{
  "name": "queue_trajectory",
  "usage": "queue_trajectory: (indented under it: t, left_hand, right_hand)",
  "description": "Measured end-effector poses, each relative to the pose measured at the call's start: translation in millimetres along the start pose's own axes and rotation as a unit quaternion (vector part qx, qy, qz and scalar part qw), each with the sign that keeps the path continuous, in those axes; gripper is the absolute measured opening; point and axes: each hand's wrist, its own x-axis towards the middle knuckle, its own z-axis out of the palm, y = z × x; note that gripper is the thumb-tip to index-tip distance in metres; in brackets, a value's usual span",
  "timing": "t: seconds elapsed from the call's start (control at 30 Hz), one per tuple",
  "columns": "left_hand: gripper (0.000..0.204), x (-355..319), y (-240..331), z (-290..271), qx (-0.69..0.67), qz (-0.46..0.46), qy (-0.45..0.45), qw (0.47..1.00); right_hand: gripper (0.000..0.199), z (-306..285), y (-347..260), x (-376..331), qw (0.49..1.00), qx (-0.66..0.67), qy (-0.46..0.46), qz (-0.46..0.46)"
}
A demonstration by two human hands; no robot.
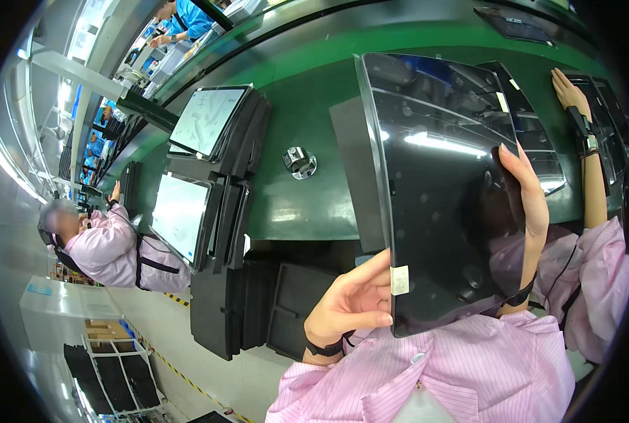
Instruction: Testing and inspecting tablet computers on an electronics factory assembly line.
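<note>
panel: a large flat black glossy sheet (445,190), rectangular with rounded corners
surface: mirror-like, reflecting ceiling lights and the person's pink sleeves
tab: a small white tape tab (399,280) on its lower left edge
pose: held up off the green bench, tilted toward the camera, long side running up and down
grip: left hand (349,303) pinches the lower left edge; right hand (529,204) holds the right edge
</note>
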Motion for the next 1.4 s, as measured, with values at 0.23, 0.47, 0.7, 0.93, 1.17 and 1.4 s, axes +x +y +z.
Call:
queue_trajectory:
  t: [0.23, 0.47, 0.7, 0.93, 1.17, 1.4]
  left_hand:
    - [0.079, -1, -1, 2, -0.022, 0.001, 0.027, 0.999]
    - [0.066, 8, 13, -4, -0.013, -0.009, 0.001, 1.000]
    - [0.041, 55, 72, -23, 0.200, 0.055, 0.160, 0.965]
    - [0.025, 79, 40, -32, 0.117, 0.088, 0.278, 0.949]
    - [0.026, 93, 29, -74, 0.116, 0.053, 0.415, 0.901]
    - [0.065, 105, 11, -88, 0.179, 0.075, 0.337, 0.922]
  right_hand:
    - [0.054, 2, 0, 0, 1.000, -0.011, -0.018, -0.001]
    - [0.053, 6, 1, 1, 0.998, -0.015, -0.058, -0.005]
    - [0.056, 27, 7, -7, 0.992, -0.079, -0.103, 0.010]
    - [0.051, 59, -45, 21, 0.890, -0.367, -0.271, -0.005]
    - [0.063, 25, -114, 255, 0.485, -0.847, -0.170, -0.137]
    - [0.102, -76, -83, 399, 0.445, -0.888, 0.058, 0.100]
